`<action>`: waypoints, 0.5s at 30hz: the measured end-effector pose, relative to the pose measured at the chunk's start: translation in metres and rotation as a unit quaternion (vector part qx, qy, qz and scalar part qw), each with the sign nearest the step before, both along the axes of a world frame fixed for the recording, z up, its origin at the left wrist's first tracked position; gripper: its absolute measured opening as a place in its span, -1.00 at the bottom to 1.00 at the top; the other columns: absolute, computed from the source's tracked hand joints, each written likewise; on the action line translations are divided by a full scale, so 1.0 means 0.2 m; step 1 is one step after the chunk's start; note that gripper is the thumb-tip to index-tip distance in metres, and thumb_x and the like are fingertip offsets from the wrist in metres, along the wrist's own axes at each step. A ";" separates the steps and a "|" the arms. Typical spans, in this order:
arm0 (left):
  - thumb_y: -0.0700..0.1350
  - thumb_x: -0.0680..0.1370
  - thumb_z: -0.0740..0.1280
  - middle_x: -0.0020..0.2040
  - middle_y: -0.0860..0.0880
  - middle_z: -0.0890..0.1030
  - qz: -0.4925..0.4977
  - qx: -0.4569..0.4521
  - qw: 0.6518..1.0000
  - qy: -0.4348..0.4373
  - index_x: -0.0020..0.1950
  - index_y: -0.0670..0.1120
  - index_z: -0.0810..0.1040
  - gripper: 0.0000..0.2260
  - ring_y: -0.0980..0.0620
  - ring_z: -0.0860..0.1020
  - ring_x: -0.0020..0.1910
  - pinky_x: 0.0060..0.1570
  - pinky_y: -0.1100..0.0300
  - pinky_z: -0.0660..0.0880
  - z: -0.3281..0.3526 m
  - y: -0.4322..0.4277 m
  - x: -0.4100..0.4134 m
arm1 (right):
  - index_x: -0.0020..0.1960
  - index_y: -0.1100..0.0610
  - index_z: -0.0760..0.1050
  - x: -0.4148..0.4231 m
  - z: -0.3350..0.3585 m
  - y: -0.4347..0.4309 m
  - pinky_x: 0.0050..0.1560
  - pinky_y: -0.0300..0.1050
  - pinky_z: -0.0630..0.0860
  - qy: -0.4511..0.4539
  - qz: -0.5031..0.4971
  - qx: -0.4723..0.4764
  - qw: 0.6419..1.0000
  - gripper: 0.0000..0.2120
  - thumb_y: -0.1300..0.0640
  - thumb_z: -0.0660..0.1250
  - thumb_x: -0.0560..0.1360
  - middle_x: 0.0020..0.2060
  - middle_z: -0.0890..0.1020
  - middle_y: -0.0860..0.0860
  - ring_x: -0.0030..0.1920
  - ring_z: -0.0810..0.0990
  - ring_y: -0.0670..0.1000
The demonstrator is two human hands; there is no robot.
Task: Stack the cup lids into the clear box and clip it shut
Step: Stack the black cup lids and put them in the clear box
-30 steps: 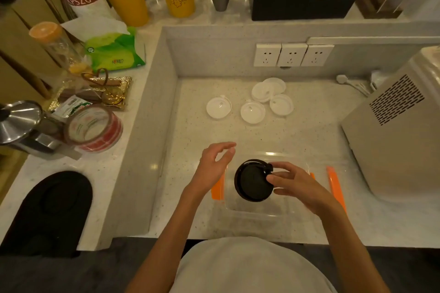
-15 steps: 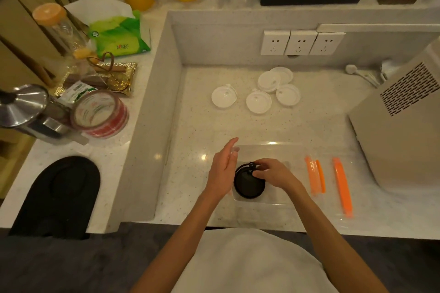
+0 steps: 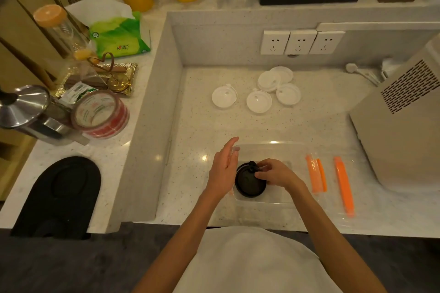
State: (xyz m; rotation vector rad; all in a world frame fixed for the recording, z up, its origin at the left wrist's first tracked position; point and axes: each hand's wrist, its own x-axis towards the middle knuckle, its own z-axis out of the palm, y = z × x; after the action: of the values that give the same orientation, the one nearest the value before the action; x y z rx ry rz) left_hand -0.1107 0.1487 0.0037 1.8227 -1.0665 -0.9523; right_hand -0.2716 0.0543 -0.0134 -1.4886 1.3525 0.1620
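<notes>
A clear plastic box (image 3: 281, 150) sits on the counter near its front edge. A black cup lid (image 3: 247, 183) lies low inside it at the left end. My right hand (image 3: 276, 172) rests on the lid's right rim, fingers pinched on it. My left hand (image 3: 223, 166) stands open beside the box's left wall, fingers straight. Several white cup lids (image 3: 259, 101) lie further back on the counter, one (image 3: 224, 96) apart to the left. The clear box lid with orange clips (image 3: 342, 183) lies flat to the right of the box.
A beige appliance (image 3: 404, 126) stands at the right. Wall sockets (image 3: 300, 41) are on the back wall. The raised ledge at left holds a tape roll (image 3: 100, 114), a metal pot (image 3: 23, 112), a tissue pack (image 3: 119, 35) and a black mat (image 3: 59, 195).
My right hand has lowered the black lid from above the box down into it. My left hand has drawn in against the box's left side.
</notes>
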 end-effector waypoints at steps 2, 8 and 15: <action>-0.04 0.74 0.09 0.38 -0.01 0.56 0.000 -0.003 1.000 -0.002 0.52 0.21 0.32 -0.65 0.64 0.36 0.15 0.06 0.57 0.27 0.00 0.00 0.00 | 0.34 0.18 0.46 0.00 0.00 0.00 0.19 0.02 0.57 -0.004 0.005 -0.004 1.000 -0.56 0.19 0.44 0.49 0.23 0.58 0.17 0.12 0.56 0.09; -0.05 0.74 0.09 0.37 -0.01 0.56 0.001 -0.005 1.000 -0.001 0.52 0.19 0.33 -0.65 0.65 0.35 0.14 0.07 0.57 0.25 0.01 0.00 0.00 | 0.34 0.12 0.47 -0.01 -0.02 0.01 0.17 -0.05 0.53 -0.007 0.026 -0.007 1.000 -0.56 0.19 0.44 0.49 0.24 0.58 0.13 0.08 0.52 0.02; -0.03 0.73 0.09 0.40 0.02 0.54 0.005 0.002 1.000 0.006 0.51 0.23 0.32 -0.65 0.37 0.43 0.21 0.21 0.37 0.28 0.02 0.01 -0.01 | 0.32 -0.06 0.43 0.00 -0.02 0.01 0.05 -0.15 0.52 -0.025 0.025 -0.023 0.999 -0.53 0.19 0.46 0.47 0.17 0.58 0.11 0.05 0.55 0.02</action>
State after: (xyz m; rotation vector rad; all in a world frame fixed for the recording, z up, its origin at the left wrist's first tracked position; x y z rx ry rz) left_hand -0.1123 0.1501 0.0080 1.8206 -1.0480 -0.9593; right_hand -0.2724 0.0564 -0.0175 -1.5566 1.2863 0.1253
